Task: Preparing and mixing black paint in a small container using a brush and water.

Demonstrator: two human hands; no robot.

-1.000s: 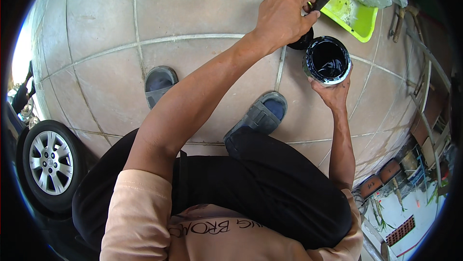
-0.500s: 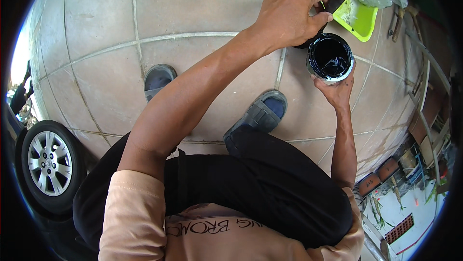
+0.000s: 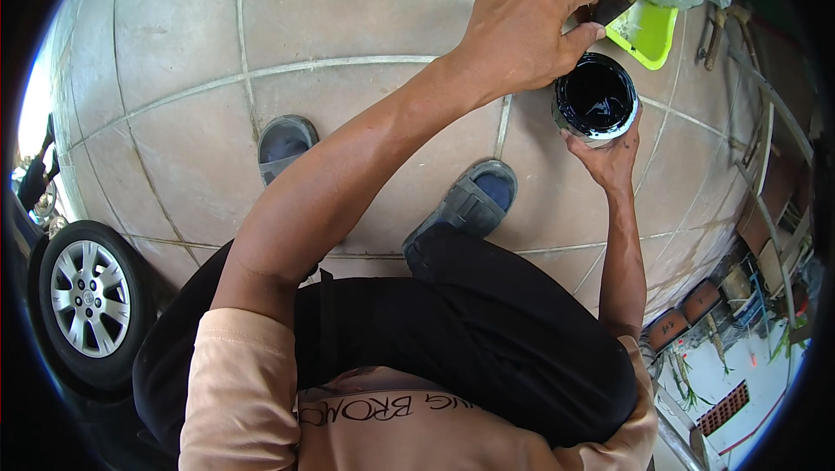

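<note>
A dark handle [image 3: 614, 4] is pinched in the left hand [image 3: 535, 36]; it is probably light and stiff, best held mid-length. Just nearer, the can [image 3: 597, 135] of glossy black liquid [image 3: 600, 93] is clasped from its near side by the right hand [image 3: 614, 162]; it is likely weighty and slick on top. Beyond, a green tray [image 3: 667, 46] rests on tiled floor [image 3: 348, 153]; at near left, a car wheel [image 3: 90, 299] is seen.
</note>
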